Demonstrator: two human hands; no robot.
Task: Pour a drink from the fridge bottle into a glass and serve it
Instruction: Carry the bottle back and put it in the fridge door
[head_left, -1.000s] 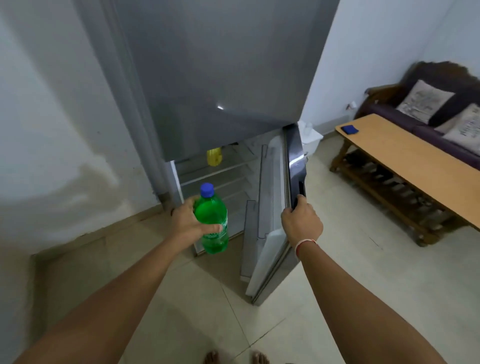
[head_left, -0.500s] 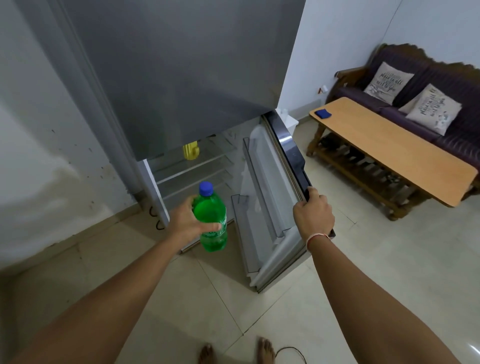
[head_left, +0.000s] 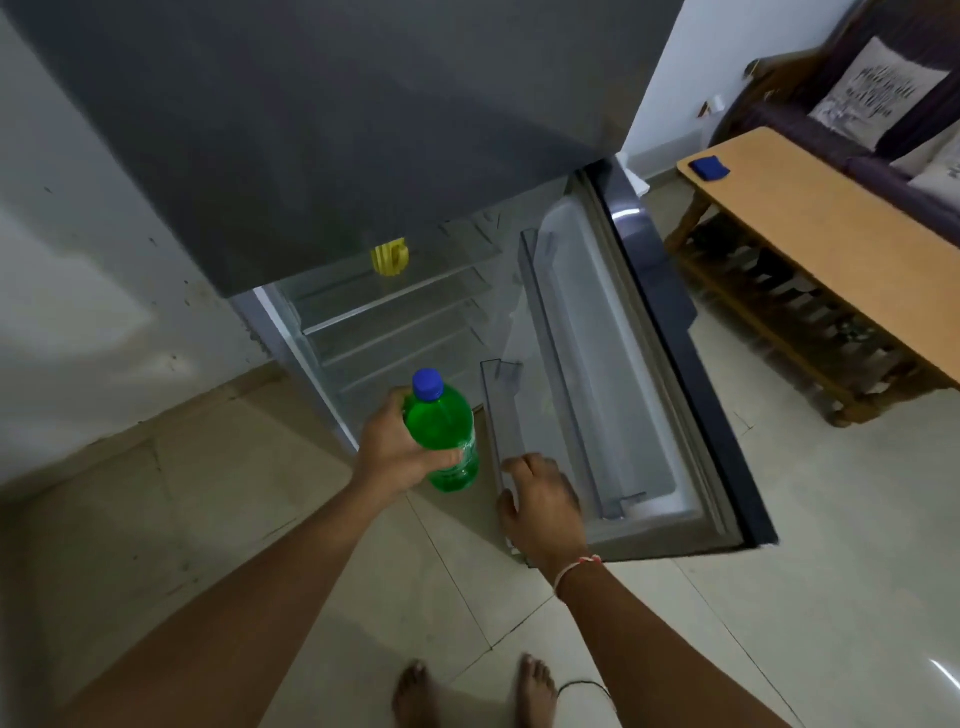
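Your left hand (head_left: 397, 457) is wrapped around the body of the green bottle (head_left: 445, 441), thumb across its front, holding it upright in the air just in front of the fridge (head_left: 332, 130). The bottle carries a blue cap (head_left: 428, 384) and hangs level with the lower shelves of the fridge, clear of the floor (head_left: 779, 597).

Your right hand (head_left: 543, 506) is spread, fingers loosely curled and gripping nothing; its fingertips (head_left: 511, 465) lie at the near end of the clear door bin (head_left: 498, 415). Whether they actually touch the bin cannot be told.

The lower fridge door (head_left: 649, 364) stands wide open to the right of the fridge, showing its pale inner liner and rails. The upper fridge door is closed. Inside the fridge, on an upper glass shelf, sits a small yellow object (head_left: 389, 258), too blurred to identify.

To the right of the fridge stands a wooden table (head_left: 831, 244) with a small blue item (head_left: 708, 167) at its far end; beyond the table is a dark sofa (head_left: 810, 98) with a printed cushion (head_left: 878, 93).

Your bare feet (head_left: 415, 693) stand on pale floor tiles, in front of the fridge.
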